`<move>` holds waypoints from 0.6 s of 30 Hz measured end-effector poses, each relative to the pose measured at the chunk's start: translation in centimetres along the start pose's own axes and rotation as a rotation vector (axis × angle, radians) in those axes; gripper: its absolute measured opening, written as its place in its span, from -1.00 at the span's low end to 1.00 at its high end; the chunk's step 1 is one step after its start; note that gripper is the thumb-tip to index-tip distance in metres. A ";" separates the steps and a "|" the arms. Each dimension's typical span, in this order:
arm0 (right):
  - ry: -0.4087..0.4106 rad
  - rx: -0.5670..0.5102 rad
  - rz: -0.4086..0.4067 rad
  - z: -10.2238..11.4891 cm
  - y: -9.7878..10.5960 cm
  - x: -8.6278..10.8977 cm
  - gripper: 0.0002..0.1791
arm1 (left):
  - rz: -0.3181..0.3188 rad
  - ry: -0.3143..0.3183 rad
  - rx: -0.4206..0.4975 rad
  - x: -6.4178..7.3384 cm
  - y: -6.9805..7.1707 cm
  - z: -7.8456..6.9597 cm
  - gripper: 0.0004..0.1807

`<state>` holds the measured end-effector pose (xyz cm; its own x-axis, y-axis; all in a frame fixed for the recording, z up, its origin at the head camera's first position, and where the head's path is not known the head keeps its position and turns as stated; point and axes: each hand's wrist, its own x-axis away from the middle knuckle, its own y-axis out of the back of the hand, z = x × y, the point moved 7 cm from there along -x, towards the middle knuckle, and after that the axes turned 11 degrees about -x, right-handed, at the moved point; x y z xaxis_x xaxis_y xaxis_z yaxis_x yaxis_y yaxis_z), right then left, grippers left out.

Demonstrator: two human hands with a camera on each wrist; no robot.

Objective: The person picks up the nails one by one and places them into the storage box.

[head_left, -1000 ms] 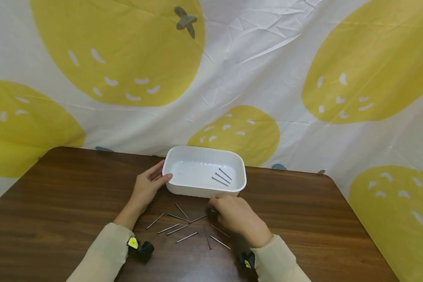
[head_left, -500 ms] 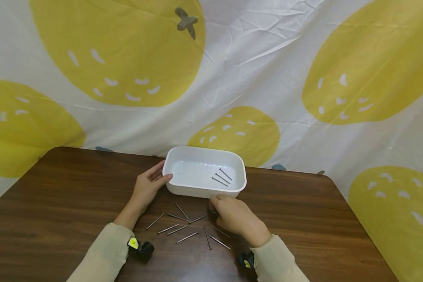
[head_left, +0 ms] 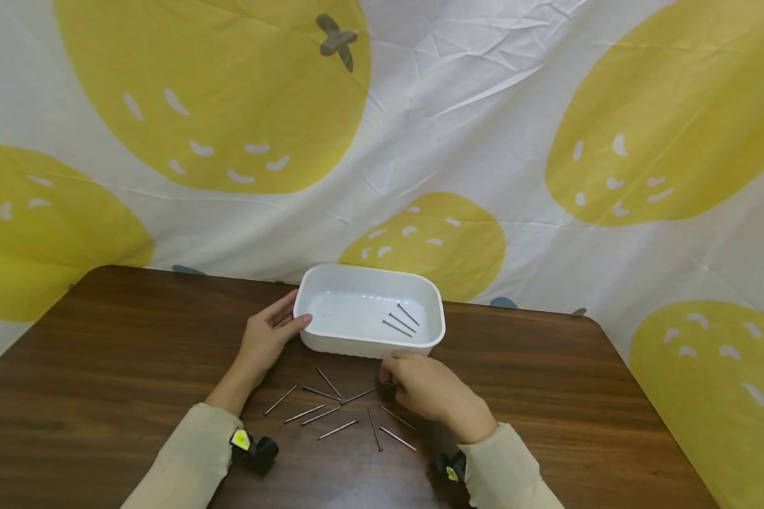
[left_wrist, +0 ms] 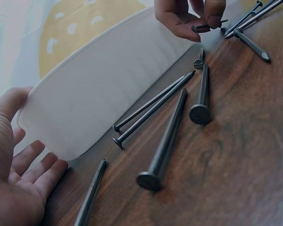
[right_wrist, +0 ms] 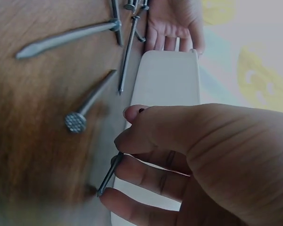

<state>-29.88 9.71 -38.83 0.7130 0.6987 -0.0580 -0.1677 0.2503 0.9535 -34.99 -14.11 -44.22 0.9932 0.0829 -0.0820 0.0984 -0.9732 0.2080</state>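
White tray w/ 3 nails in it, 10 more loose on the table

Pick-up step rn, imo. My right hand is low over the table, just in front of the tray's near right corner, fingertips pinched on a dark metal nail. Thumb and fingers are curled in around it; can't tell if its end touches the wood. My left hand has the tray's left end: thumb over the rim, other fingers slightly apart along the outside, so prob there to steady it.

Next move prob calls for a firm pinch, a lift high enough to clear the rim, then letting go over the right end by the other 3. Thin nails, so I'd guess they roll or slip easily.

Counts, fyi:
- Tray: 1, upright near the table's back edge, cloth behind it.
- Nails in tray: 3, side by side at the right end, apart from each other.
- Loose nails: 10 by my count, scattered in front of the tray btwn my arms, pointing every which way, some v close or touching.
- In right hand: 1 def, maybe more. Dark spot by my thumb could be another head, too hidden to tell.
- Wrist cams: 2, one per arm.
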 end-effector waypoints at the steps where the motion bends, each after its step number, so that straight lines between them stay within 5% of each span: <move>1: 0.003 -0.007 0.000 0.1 0.1 0.0 -0.72 | 0.001 0.000 0.001 0.0 0.0 0.0 -0.28; 18: 0.072 -0.148 -0.007 0.4 1.6 0.1 -0.72 | 0.001 -0.006 0.011 -0.2 0.0 0.0 -0.29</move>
<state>-29.82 9.94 -37.19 0.6646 0.7417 -0.0905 -0.2652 0.3474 0.8995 -35.16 -14.15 -44.24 0.9929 0.0801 -0.0879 0.0962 -0.9756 0.1972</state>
